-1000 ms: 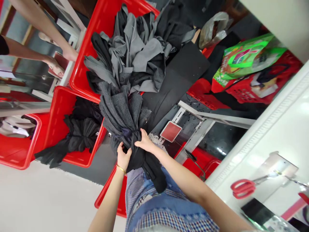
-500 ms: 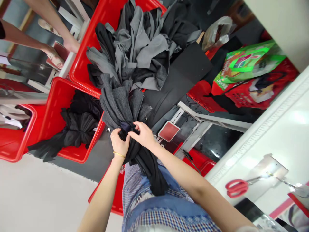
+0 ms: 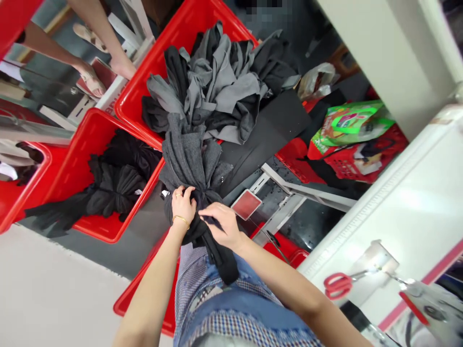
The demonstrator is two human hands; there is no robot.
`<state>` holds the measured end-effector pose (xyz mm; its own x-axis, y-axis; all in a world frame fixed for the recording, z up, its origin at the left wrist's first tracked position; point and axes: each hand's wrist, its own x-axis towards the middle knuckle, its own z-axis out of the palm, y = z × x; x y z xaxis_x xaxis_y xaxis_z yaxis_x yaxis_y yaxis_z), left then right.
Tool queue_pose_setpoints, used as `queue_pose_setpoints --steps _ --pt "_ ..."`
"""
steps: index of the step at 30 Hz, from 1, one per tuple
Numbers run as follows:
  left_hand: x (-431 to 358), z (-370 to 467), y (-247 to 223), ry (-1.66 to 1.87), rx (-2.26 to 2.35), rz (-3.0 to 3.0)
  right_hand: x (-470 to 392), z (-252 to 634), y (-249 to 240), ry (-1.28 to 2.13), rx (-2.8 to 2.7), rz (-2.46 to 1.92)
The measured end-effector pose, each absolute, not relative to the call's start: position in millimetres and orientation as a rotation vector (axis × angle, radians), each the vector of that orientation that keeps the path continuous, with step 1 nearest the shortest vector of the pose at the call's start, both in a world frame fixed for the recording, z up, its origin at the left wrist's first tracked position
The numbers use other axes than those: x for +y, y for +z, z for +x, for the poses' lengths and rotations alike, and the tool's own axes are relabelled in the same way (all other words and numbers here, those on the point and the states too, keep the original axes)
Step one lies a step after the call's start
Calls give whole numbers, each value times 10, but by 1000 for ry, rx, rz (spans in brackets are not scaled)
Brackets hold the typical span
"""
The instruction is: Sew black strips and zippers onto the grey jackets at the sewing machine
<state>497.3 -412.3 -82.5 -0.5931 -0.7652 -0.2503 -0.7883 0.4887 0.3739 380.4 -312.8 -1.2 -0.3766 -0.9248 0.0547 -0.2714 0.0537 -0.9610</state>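
A bundle of dark grey and black fabric pieces (image 3: 186, 154), gathered in the middle, hangs over my lap, its black end (image 3: 224, 264) lying on my apron. My left hand (image 3: 183, 205) is closed on the bundle at the gathered part, fingers curled over its top. Just to the right, my right hand (image 3: 222, 224) pinches a dark navy cloth strip (image 3: 213, 220) between thumb and fingers. Part of the strip is hidden by my hands and the folds.
A red bin (image 3: 125, 103) heaped with grey and black cloth stands ahead; another red bin (image 3: 103, 233) with black bundles is to the left. A white table (image 3: 408, 193) with red-handled scissors (image 3: 338, 285) is on the right. A person's feet (image 3: 92, 79) rest beyond the bins.
My right hand has moved slightly right and down, away from my left, with the strip in its fingers. My left hand has shifted up onto the bundle. The view has turned a little.
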Motion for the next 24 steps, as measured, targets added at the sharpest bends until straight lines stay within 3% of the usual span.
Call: queue_pose_setpoints --steps 5,14,20,24 --pt "-4195 5064 -789 872 2674 -1442 -2881 3734 188 -1328 1565 -1379" --pt "-4093 5090 -593 1449 2577 -1961 -3402 3596 -675 -835 1831 -1174" --pt "-4402 5626 -630 1575 1814 -3010 -3246 3362 -897 -866 1985 -906" --pt "-4418 6001 -773 1499 1265 -3213 -2927 3009 -996 -1043 2286 -538"
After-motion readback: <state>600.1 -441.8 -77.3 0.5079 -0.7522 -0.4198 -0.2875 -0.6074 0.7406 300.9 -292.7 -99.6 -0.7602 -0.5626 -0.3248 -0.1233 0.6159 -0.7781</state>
